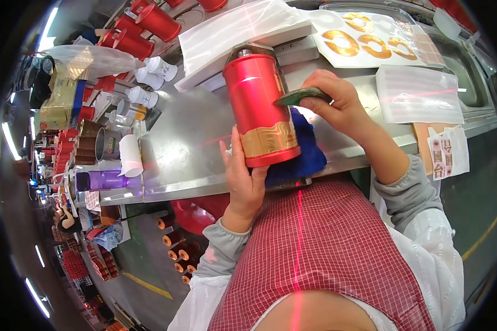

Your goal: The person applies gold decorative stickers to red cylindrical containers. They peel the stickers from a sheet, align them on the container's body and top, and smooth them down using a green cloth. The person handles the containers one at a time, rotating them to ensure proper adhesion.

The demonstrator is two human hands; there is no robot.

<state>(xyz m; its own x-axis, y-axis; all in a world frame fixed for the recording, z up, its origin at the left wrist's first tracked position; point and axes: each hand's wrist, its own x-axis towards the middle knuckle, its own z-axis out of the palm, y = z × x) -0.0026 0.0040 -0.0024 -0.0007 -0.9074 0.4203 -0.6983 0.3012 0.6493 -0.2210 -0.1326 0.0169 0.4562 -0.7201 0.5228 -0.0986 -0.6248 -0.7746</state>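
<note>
A red cylindrical bottle (254,91) with a gold patterned band round its lower part lies tilted in front of me, its silver neck at the far end. My left hand (244,179) supports it at the lower left, fingers along the side and thumb by the base. Pinched in my right hand (337,102) is a flat dark green scraper (302,96). Its tip points left and meets the bottle's right side just above the gold band. Under the bottle's right side lies a blue cloth (309,146), partly hidden. A stand behind the bottle is mostly covered by it.
The steel table (176,138) carries white foam-wrapped sheets (419,94) and a sheet of gold C-shaped decals (375,45). A sink (461,69) is at far right. White cups (160,69), a purple bottle (106,180) and red bottles (157,23) stand to the left.
</note>
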